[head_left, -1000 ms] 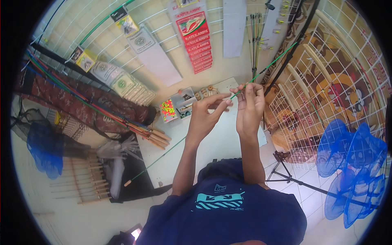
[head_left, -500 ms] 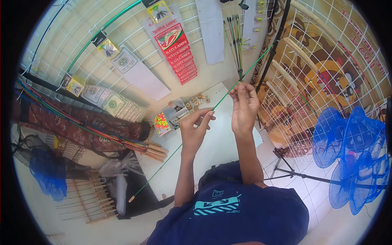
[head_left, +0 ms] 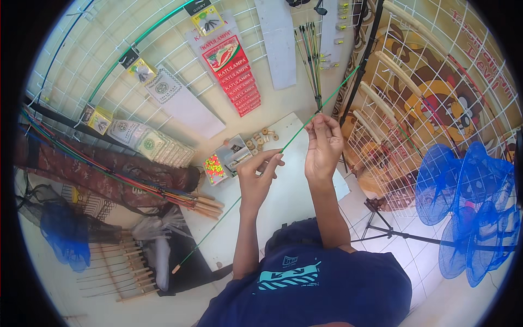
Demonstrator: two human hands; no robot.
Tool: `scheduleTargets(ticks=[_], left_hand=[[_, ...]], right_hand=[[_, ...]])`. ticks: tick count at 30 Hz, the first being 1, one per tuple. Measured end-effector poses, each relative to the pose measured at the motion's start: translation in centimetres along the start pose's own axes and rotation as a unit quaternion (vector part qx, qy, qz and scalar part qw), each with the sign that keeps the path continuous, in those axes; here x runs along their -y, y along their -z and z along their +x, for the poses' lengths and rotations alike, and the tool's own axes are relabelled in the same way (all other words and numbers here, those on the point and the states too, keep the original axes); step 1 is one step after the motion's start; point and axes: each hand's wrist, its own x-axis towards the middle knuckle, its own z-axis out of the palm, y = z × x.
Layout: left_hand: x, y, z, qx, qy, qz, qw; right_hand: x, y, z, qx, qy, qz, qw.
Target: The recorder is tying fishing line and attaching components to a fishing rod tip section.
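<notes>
A thin green fishing rod (head_left: 297, 133) runs slantwise from lower left to upper right, above a white table (head_left: 283, 185). My left hand (head_left: 257, 175) pinches the rod lower down, fingers closed around it. My right hand (head_left: 322, 143) grips the rod higher up, close to the left hand, with the slim tip section reaching past it toward the wire rack. The rod's butt end (head_left: 177, 268) hangs low beside the table's left edge.
White wire grid walls (head_left: 414, 71) hold hanging packets, a red card stack (head_left: 234, 71) and slim floats (head_left: 310, 49). Blue fishing nets (head_left: 474, 207) stand right, another net (head_left: 65, 234) left. A camouflage rod bag (head_left: 103, 169), bundled rods, a tripod (head_left: 387, 231) and small boxes are around.
Both hands have come lower and slightly apart along the green rod; the left hand has slid down it. The view has tilted, so the rack shows more at the top.
</notes>
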Motion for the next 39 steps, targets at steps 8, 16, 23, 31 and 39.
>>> scheduleTargets(ticks=[8, 16, 23, 31, 39], left_hand=[[-0.1, 0.1, 0.0, 0.015, 0.011, 0.002, 1.000], [0.0, 0.0, -0.1, 0.011, 0.012, 0.011, 1.000], [-0.1, -0.1, -0.2, 0.009, -0.004, 0.014, 1.000], [0.0, -0.2, -0.4, 0.010, -0.010, 0.023, 1.000], [0.2, 0.0, -0.6, 0.020, -0.017, 0.047, 0.999]], right_hand=[[0.1, 0.3, 0.2, 0.010, -0.019, -0.019, 1.000], [0.1, 0.5, 0.2, 0.007, -0.022, -0.007, 1.000], [0.1, 0.8, 0.5, 0.005, -0.011, -0.012, 1.000], [-0.2, 0.8, 0.4, 0.014, 0.034, -0.037, 0.999], [0.0, 0.2, 0.0, -0.007, 0.138, -0.165, 0.976]])
